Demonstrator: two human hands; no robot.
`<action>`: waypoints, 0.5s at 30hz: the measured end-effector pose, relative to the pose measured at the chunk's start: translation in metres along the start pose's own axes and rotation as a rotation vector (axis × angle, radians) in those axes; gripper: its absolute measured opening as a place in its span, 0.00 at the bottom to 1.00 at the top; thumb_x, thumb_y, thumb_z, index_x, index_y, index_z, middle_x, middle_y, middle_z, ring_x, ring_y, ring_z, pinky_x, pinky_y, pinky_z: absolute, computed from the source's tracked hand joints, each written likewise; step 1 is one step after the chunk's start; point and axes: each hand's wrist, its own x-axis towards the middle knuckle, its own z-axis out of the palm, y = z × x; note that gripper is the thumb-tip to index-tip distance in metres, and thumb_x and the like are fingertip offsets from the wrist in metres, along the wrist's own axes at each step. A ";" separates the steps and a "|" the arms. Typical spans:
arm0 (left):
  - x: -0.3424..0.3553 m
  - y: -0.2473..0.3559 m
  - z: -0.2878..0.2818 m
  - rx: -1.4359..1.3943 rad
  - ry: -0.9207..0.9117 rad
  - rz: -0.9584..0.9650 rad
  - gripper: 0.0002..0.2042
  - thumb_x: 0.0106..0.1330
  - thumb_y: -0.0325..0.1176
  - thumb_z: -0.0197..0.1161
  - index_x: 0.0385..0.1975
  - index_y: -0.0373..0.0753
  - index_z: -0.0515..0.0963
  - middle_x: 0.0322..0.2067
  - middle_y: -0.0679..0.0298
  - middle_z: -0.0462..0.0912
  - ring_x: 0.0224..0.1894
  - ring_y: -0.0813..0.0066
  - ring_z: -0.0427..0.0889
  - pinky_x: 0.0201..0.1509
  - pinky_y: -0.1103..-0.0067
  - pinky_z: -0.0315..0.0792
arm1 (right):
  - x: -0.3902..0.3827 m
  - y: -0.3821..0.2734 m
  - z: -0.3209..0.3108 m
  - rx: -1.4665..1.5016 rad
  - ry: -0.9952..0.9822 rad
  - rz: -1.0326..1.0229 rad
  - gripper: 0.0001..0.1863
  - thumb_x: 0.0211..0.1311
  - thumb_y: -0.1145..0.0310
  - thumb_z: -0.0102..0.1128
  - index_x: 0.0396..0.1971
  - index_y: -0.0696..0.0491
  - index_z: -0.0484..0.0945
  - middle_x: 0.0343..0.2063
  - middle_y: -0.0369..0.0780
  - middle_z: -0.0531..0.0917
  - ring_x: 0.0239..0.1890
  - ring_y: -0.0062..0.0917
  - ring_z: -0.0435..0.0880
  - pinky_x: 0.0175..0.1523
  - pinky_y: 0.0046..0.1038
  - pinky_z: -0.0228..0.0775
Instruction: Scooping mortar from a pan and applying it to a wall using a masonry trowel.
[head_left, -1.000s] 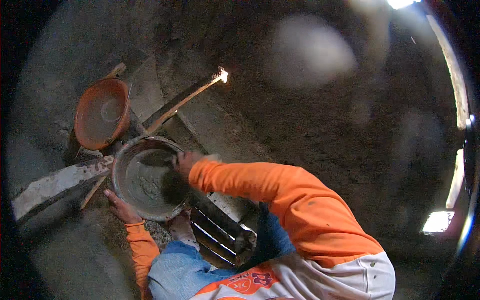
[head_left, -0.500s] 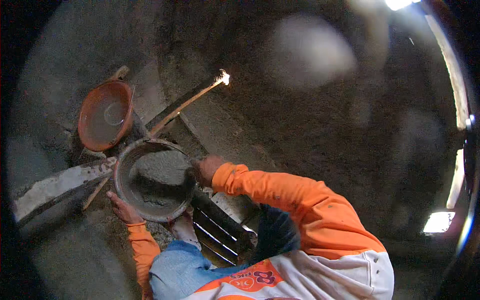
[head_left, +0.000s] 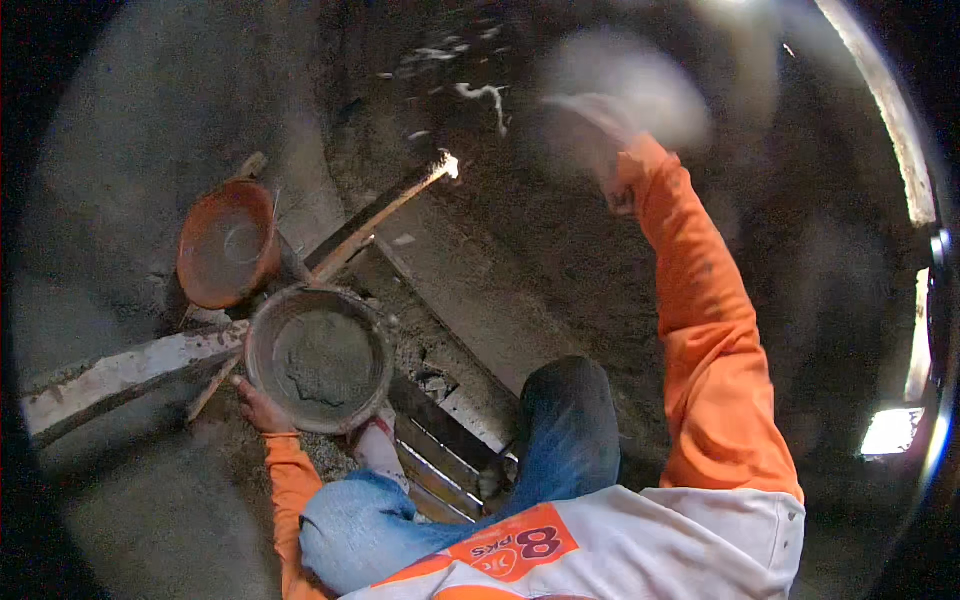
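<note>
My left hand [head_left: 262, 408] is closed on the near left side of a round basin [head_left: 256, 335] with a grey-caked rim. Wet grey mortar [head_left: 330, 365] lies inside it. Far off to the upper right, my right hand [head_left: 622, 180] is raised at the end of the outstretched arm, fingers closed. It grips what looks like a trowel [head_left: 590, 105], smeared by motion and partly lost in a hazy spot. Clumps of mortar [head_left: 488, 100] fly through the air to the left of it.
An orange-brown basin [head_left: 228, 245] stands beyond the first, to its left. A wooden bar [head_left: 380, 215] slants past both, and a pale beam [head_left: 140, 372] runs in from the left. Below my bent knees are slats with bright gaps [head_left: 440, 470]. A rough dark surface [head_left: 560, 270] spreads ahead.
My right hand has swung from the basin's right rim far up and to the right, and mortar is now in the air. The mound of mortar lifted in the basin is gone. My left hand stays at the basin.
</note>
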 end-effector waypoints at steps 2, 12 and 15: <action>0.015 -0.002 -0.013 -0.014 -0.013 -0.035 0.39 0.58 0.63 0.45 0.56 0.30 0.62 0.56 0.44 0.62 0.55 0.51 0.65 0.56 0.66 0.61 | -0.029 -0.039 -0.007 0.191 0.371 0.416 0.15 0.51 0.73 0.55 0.42 0.53 0.75 0.33 0.39 0.79 0.38 0.26 0.76 0.43 0.26 0.69; 0.030 -0.025 -0.044 0.217 0.046 0.009 0.40 0.57 0.65 0.43 0.55 0.30 0.63 0.54 0.43 0.64 0.56 0.51 0.64 0.58 0.66 0.60 | -0.026 -0.213 0.204 0.283 -0.965 0.491 0.18 0.53 0.66 0.51 0.45 0.56 0.70 0.39 0.51 0.77 0.37 0.45 0.78 0.40 0.39 0.73; 0.027 -0.035 -0.026 0.420 0.062 0.120 0.41 0.57 0.66 0.42 0.56 0.31 0.62 0.56 0.45 0.62 0.58 0.51 0.62 0.60 0.66 0.58 | -0.045 -0.221 0.333 0.219 -0.752 0.602 0.15 0.55 0.64 0.48 0.40 0.54 0.75 0.34 0.51 0.79 0.36 0.44 0.80 0.39 0.39 0.73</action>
